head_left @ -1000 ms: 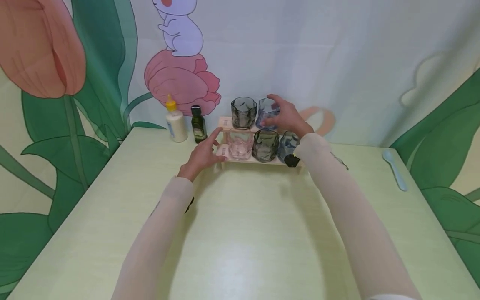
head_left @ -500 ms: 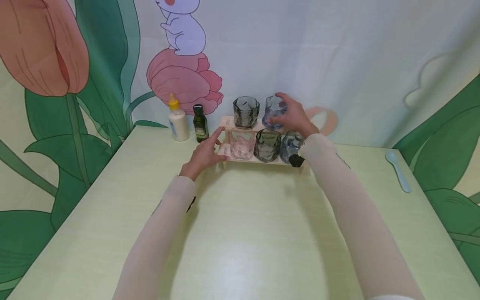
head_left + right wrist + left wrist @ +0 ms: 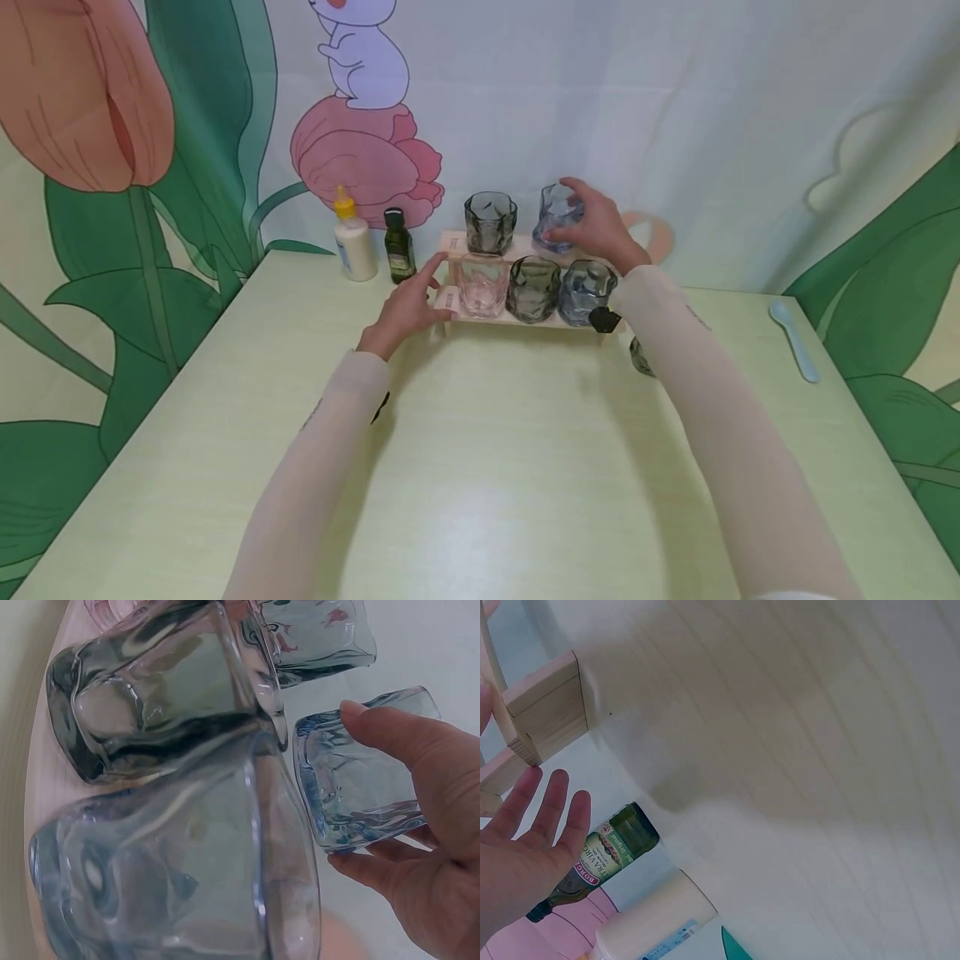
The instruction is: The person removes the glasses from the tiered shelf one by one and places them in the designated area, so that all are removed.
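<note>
My right hand [image 3: 603, 227] holds a clear blue glass tumbler [image 3: 360, 780] by its sides, thumb on one side and fingers on the other. The tumbler is over the upper tier of a small two-tier wooden rack [image 3: 517, 247]; whether its base touches the wood I cannot tell. On that tier a grey glass [image 3: 491, 223] stands to its left. Along the lower tier are a pink glass [image 3: 482, 287], a dark green-grey glass [image 3: 533, 290] and another blue glass [image 3: 587, 292]. My left hand [image 3: 408, 307] touches the rack's left end, fingers extended.
Left of the rack stand a dark green oil bottle [image 3: 399, 248] and a cream-coloured bottle [image 3: 356, 248] with a yellow nozzle. Another dark glass [image 3: 640, 358] shows partly behind the right sleeve. A pale blue spoon [image 3: 793, 342] lies near the table's right edge. Behind hangs a printed curtain [image 3: 735, 125].
The right hand has shifted the blue tumbler rightward, widening the gap to the grey glass. A dark glass beside the right sleeve has come into view. The left hand stays at the rack.
</note>
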`<state>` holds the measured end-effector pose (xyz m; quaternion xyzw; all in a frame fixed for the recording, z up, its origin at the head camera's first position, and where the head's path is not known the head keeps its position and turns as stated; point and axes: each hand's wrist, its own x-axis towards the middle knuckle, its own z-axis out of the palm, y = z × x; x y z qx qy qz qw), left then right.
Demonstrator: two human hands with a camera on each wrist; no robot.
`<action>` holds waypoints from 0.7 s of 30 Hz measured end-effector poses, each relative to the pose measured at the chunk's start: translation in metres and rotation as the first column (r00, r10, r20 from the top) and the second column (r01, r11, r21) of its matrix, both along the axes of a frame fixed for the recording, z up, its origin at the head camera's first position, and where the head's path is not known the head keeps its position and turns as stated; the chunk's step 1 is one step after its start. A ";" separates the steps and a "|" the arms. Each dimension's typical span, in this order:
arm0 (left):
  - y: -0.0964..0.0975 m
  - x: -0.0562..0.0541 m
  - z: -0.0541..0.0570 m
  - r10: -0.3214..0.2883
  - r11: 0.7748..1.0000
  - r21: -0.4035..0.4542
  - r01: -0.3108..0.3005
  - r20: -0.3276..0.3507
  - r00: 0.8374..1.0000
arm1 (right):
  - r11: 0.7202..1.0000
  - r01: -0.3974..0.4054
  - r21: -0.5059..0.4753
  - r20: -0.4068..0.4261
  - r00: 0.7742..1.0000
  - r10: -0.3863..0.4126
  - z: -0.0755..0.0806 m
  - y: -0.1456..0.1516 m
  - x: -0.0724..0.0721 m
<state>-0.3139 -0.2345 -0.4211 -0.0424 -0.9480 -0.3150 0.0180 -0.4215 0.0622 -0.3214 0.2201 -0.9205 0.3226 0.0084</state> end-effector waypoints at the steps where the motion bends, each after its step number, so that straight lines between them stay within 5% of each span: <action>1: 0.000 0.000 0.000 -0.001 1.000 0.000 0.001 -0.001 1.000 | 1.000 -0.001 0.004 -0.002 1.000 0.001 0.001 0.001 0.001; 21: 0.001 -0.001 0.002 0.004 1.000 0.004 -0.004 0.018 1.000 | 1.000 -0.011 -0.020 -0.048 0.999 0.010 0.004 0.039 0.018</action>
